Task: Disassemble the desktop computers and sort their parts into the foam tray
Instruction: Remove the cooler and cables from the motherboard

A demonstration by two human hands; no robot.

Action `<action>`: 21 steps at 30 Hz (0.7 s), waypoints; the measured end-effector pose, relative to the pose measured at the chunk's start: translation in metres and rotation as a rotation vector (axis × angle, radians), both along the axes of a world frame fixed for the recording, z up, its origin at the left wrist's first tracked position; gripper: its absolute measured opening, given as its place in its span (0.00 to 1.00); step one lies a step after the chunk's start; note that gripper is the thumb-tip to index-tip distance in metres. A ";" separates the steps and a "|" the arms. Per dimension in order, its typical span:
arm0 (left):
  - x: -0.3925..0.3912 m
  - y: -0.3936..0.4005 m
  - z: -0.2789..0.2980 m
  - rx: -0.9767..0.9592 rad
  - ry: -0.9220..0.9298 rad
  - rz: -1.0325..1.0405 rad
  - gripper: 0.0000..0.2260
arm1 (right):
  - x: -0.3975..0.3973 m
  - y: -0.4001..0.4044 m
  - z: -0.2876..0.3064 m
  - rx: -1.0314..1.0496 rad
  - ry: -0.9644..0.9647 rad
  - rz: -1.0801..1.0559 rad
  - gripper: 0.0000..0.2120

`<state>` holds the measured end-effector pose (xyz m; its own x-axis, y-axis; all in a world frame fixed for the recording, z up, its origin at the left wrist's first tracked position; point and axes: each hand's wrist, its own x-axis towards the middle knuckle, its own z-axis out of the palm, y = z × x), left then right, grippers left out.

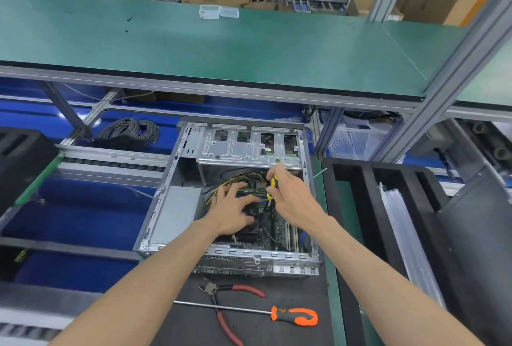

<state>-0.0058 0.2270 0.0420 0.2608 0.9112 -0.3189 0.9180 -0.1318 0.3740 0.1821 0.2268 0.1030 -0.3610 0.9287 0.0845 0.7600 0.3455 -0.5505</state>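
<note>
Inside the open computer case (235,196), my left hand (231,208) lies spread flat on the cooler while my right hand (291,196) grips a yellow screwdriver (273,183), which I should keep upright and seated; the foam tray (357,207) waits just right of the case.

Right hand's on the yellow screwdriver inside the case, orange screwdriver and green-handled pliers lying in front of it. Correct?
Not quite: head view shows the pliers have red handles. The rest holds: right hand grips the yellow screwdriver inside the case, orange screwdriver in front.
</note>
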 end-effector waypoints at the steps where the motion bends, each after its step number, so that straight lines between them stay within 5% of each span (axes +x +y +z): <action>1: 0.000 0.000 0.000 0.001 0.004 0.005 0.24 | 0.001 0.000 0.000 0.005 0.013 -0.008 0.08; 5: 0.001 0.000 0.002 -0.006 -0.061 0.072 0.29 | 0.002 0.003 0.003 0.011 0.071 -0.039 0.10; 13: 0.003 0.001 0.001 -0.048 -0.041 0.022 0.22 | -0.001 0.004 0.004 0.008 0.001 0.018 0.07; 21: 0.004 0.005 -0.005 -0.083 0.001 -0.022 0.22 | -0.015 0.013 0.017 0.127 -0.357 0.139 0.10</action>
